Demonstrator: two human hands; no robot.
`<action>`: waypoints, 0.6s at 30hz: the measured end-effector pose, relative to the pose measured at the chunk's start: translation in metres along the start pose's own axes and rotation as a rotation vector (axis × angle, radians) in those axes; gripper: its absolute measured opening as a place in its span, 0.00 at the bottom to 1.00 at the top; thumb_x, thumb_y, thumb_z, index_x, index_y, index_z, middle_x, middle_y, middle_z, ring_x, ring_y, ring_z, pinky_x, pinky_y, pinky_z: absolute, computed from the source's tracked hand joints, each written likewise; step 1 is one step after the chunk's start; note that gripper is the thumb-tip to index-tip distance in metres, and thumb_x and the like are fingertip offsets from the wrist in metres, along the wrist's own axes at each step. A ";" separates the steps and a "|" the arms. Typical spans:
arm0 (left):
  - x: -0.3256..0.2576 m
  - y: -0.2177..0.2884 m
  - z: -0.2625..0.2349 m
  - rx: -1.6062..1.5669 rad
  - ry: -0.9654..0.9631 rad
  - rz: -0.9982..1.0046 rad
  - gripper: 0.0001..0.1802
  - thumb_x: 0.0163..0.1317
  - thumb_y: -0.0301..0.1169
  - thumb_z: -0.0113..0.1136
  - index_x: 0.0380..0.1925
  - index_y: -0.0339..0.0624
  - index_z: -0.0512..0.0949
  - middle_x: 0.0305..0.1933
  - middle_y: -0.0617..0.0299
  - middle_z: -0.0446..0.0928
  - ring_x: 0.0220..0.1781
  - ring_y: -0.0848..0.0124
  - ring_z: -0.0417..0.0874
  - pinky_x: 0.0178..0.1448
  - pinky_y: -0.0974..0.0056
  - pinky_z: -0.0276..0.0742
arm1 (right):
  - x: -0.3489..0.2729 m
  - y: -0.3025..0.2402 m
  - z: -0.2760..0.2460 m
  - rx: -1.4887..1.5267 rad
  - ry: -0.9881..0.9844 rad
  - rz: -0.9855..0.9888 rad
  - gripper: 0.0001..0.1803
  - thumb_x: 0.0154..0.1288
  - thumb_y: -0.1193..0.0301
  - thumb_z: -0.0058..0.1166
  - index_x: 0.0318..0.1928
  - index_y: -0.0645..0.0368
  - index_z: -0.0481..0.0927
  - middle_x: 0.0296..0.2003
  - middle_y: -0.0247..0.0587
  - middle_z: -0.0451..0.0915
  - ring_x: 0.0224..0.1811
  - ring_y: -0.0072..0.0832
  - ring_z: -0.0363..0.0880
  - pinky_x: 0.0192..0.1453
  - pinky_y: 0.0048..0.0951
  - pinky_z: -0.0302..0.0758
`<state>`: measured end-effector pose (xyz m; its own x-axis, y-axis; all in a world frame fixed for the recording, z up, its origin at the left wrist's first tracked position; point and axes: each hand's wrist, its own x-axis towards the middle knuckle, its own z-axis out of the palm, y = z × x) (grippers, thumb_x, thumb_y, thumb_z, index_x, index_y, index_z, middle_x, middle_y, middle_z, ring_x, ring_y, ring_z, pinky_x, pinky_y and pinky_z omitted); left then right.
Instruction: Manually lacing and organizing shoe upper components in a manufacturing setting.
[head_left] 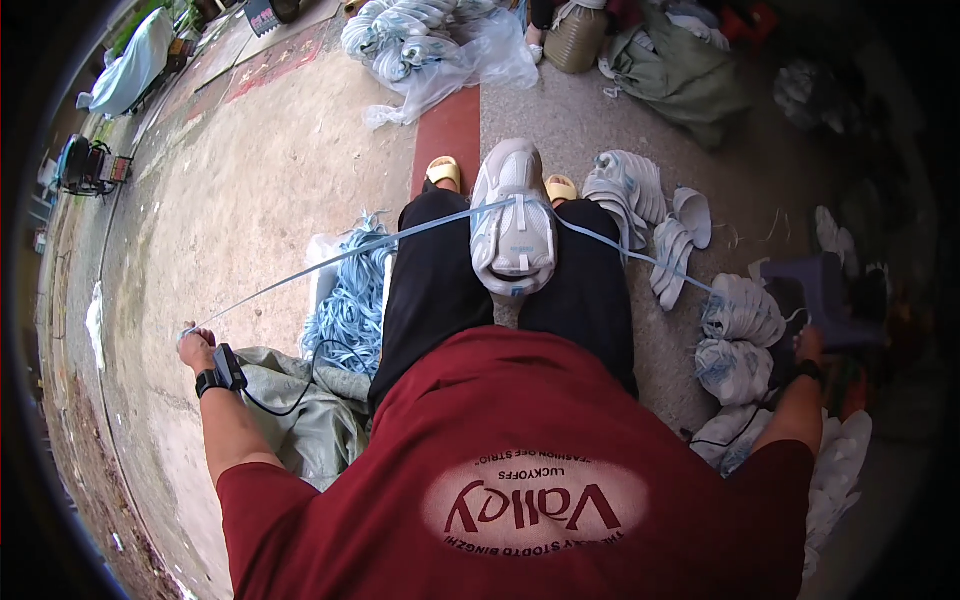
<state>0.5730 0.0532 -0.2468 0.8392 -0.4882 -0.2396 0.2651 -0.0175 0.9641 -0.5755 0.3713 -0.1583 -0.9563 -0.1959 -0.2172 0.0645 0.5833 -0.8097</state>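
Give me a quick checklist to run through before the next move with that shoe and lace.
1. Shoe set between the thighs: ok.
2. Blue lace running out to both sides of the shoe: ok.
3. Left hand on the lace, left stretch pulled straight: ok.
4. Right hand gripping the lace: cannot tell; the fingers are small and dim.
5. Right stretch clear of the white shoe pieces: cannot tell; they overlap in this view.
6. Pile of blue laces beside the left thigh: ok.
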 end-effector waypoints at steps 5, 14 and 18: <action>0.029 0.037 -0.085 0.299 0.120 0.184 0.03 0.58 0.28 0.53 0.30 0.43 0.75 0.17 0.66 0.70 0.14 0.78 0.69 0.15 0.75 0.65 | -0.145 -0.051 0.244 0.100 -1.062 0.004 0.09 0.62 0.68 0.51 0.26 0.55 0.70 0.18 0.34 0.72 0.21 0.26 0.77 0.23 0.23 0.72; -0.025 0.005 -0.080 0.700 -0.149 0.049 0.16 0.60 0.34 0.51 0.15 0.40 0.69 0.13 0.64 0.66 0.11 0.72 0.66 0.17 0.67 0.66 | -0.301 -0.155 0.373 -0.414 -1.239 -1.116 0.06 0.54 0.72 0.52 0.23 0.61 0.75 0.21 0.44 0.76 0.28 0.34 0.77 0.34 0.29 0.73; -0.134 -0.065 0.039 1.064 -0.917 -0.420 0.15 0.59 0.40 0.55 0.23 0.39 0.74 0.13 0.73 0.60 0.12 0.81 0.56 0.17 0.72 0.49 | -0.306 -0.142 0.397 -0.382 -0.580 -1.633 0.04 0.49 0.74 0.54 0.24 0.61 0.75 0.23 0.43 0.75 0.30 0.32 0.75 0.37 0.29 0.70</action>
<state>0.4247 0.0854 -0.2729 0.0930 -0.6495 -0.7547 -0.4007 -0.7183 0.5688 -0.1790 0.0357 -0.1930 0.2468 -0.8876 0.3889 -0.9046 -0.3549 -0.2361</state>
